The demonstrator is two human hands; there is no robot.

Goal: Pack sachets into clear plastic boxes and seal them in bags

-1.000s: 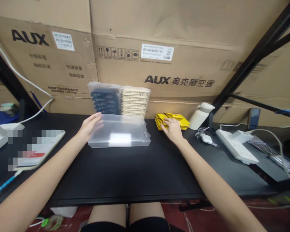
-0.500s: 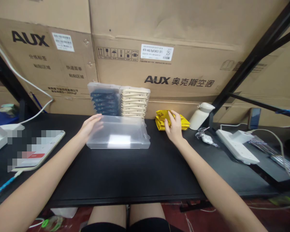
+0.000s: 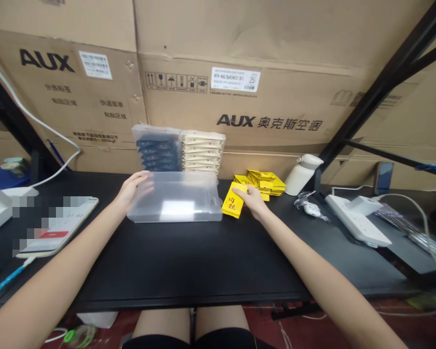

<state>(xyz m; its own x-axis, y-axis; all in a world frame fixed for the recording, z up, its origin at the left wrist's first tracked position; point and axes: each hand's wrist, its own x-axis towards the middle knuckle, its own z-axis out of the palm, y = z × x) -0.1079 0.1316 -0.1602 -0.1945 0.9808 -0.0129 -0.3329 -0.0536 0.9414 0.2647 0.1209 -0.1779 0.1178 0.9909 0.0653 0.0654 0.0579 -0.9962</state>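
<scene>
1. Yellow pkt point(image 3: 232, 201): R hand point(image 3: 253, 199) is pinching it near far right corner, thumb on top. Pkt is sitting just right of clear case, near side of yellow pile point(image 3: 276, 186).
2. Handling (est.): prob. light, flat, fairly soft; shiny wrapper is suggesting a slick skin. Gripping edge/corner w/ thumb + fingers is looking best; hard squeezing might be creasing it.
3. Clear case point(image 3: 181, 191): lying centre on black table point(image 3: 189, 266); L hand point(image 3: 131, 190) is steadying its left end, fingers part-curled. Can't tell if fingertips are going inside or behind wall. Plastic prob. light, thin, springy; white patch is showing (glare or label, unclear).
4. Far side, beyond clear case: left far case point(image 3: 156, 128) is holding stacked dk blue pkts point(image 3: 158, 155); right far case point(image 3: 203, 133) is holding cream pkts point(image 3: 201, 154).
5. Right of pile: white bottle point(image 3: 301, 178) is standing, prob. heavier, rigid; contents hidden.
</scene>
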